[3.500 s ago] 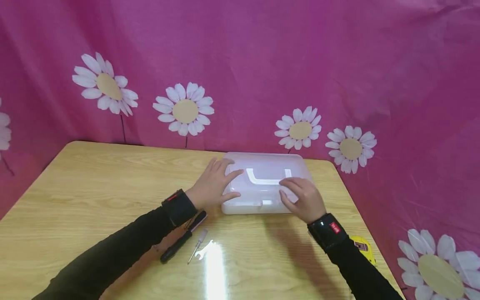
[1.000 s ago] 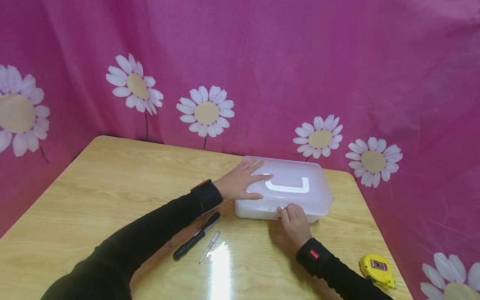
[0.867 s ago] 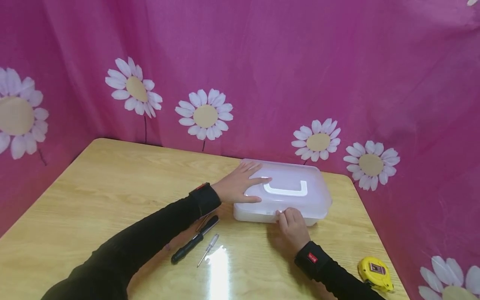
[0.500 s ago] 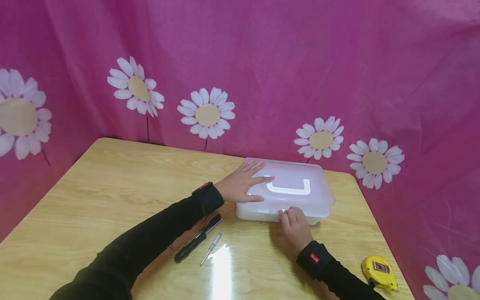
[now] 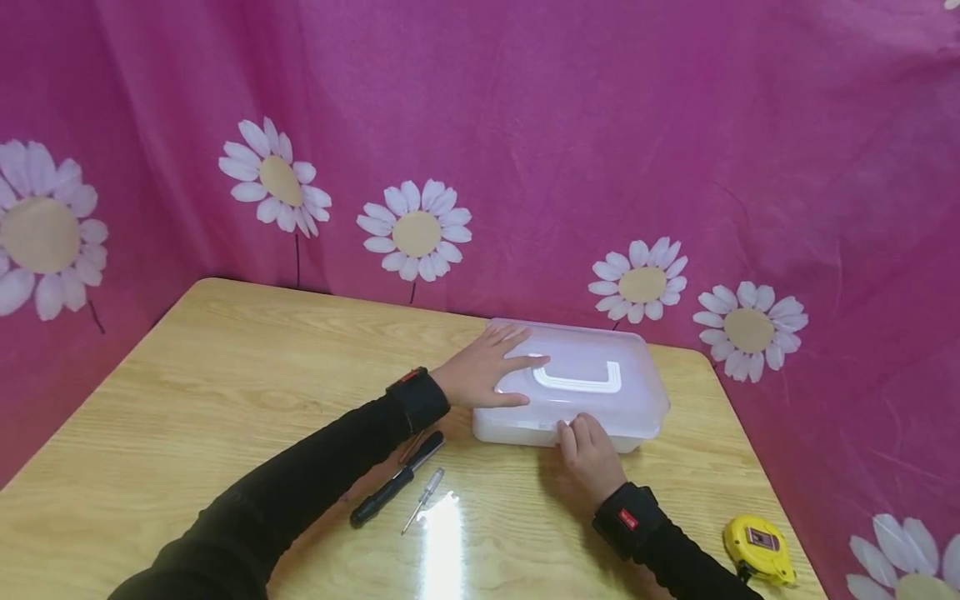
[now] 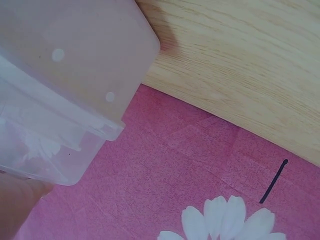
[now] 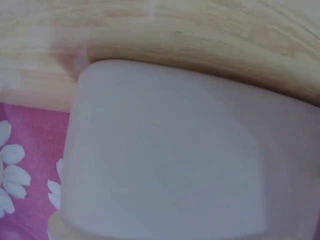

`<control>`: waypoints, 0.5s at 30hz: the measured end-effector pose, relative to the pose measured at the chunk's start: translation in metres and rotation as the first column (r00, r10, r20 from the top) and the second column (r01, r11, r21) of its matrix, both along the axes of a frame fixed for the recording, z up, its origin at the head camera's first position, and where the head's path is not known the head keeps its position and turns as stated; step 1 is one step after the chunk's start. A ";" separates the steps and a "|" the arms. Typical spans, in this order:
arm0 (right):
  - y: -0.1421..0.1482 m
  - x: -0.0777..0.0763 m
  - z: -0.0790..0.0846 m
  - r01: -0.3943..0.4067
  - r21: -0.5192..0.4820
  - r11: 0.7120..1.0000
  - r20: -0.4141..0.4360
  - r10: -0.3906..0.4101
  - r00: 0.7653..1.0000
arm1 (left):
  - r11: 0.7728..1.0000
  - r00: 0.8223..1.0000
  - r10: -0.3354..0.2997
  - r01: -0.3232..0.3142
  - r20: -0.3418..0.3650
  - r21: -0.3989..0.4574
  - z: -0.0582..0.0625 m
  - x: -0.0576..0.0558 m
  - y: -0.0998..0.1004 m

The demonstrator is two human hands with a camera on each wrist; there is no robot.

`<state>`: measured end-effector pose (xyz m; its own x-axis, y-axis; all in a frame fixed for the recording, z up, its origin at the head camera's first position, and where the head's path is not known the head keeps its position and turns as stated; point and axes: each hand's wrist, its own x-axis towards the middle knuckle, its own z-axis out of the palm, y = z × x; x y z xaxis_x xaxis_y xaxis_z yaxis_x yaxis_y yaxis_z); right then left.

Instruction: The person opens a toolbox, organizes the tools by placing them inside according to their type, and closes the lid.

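A translucent white plastic box (image 5: 637, 367) with a lid and white carry handle (image 5: 577, 385) lies near the back edge of the table, its lid down. My left hand (image 5: 476, 368) rests on the lid's left part, fingers spread. At the middle of the front rim, my right hand (image 5: 591, 454) pinches the front catch with curled fingers; the fingers hide most of it. In the left wrist view the box wall (image 6: 85, 60) shows, with part of my left hand (image 6: 20, 200) at the lower left. Pale box wall (image 7: 165, 150) fills most of the right wrist view.
Left of the box's front lie a black-handled tool (image 5: 381, 500), a small clear-handled screwdriver (image 5: 426, 497) and a thin brownish piece partly behind it. Glare covers a wrench beside them. A yellow tape measure (image 5: 757, 546) sits by the table's right edge. A pink flowered curtain (image 5: 510, 150) stands behind.
Since the oldest frame, my right hand has come down from above the lid to the front catch. My left hand stays on the lid. Over the last second both hands hold nearly still.
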<state>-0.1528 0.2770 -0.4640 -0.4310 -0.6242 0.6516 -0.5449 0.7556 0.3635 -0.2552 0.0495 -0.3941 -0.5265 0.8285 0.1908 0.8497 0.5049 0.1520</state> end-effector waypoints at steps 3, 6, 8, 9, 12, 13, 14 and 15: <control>0.001 0.002 0.001 0.002 0.007 1.000 -0.016 -0.002 1.000 | 1.000 1.000 -0.006 0.006 0.009 0.002 -0.001 0.000 0.001; 0.000 0.002 0.002 0.014 0.019 1.000 -0.030 -0.013 0.999 | 1.000 1.000 0.002 -0.002 0.002 0.008 -0.001 0.000 0.001; -0.002 0.001 0.002 0.017 0.014 1.000 -0.027 -0.017 0.999 | 1.000 1.000 0.012 -0.011 -0.007 0.006 -0.001 -0.002 -0.001; -0.002 0.000 0.002 0.017 0.007 1.000 -0.024 -0.016 1.000 | 1.000 1.000 0.013 -0.013 -0.009 0.006 -0.001 -0.002 -0.001; -0.003 0.001 0.001 0.012 -0.022 1.000 -0.015 -0.013 1.000 | 1.000 1.000 0.002 -0.002 -0.004 0.011 -0.003 -0.003 0.000; -0.002 0.001 0.000 0.012 -0.031 0.999 -0.011 -0.012 1.000 | 1.000 1.000 0.001 -0.001 -0.005 0.006 -0.004 -0.004 0.000; -0.003 0.002 0.000 0.012 -0.042 0.999 -0.006 -0.012 1.000 | 1.000 1.000 0.000 0.000 -0.007 0.005 -0.005 -0.004 0.000; -0.003 0.003 -0.001 0.013 -0.050 0.999 0.005 -0.013 1.000 | 1.000 1.000 0.003 -0.003 -0.009 0.001 -0.006 -0.004 0.000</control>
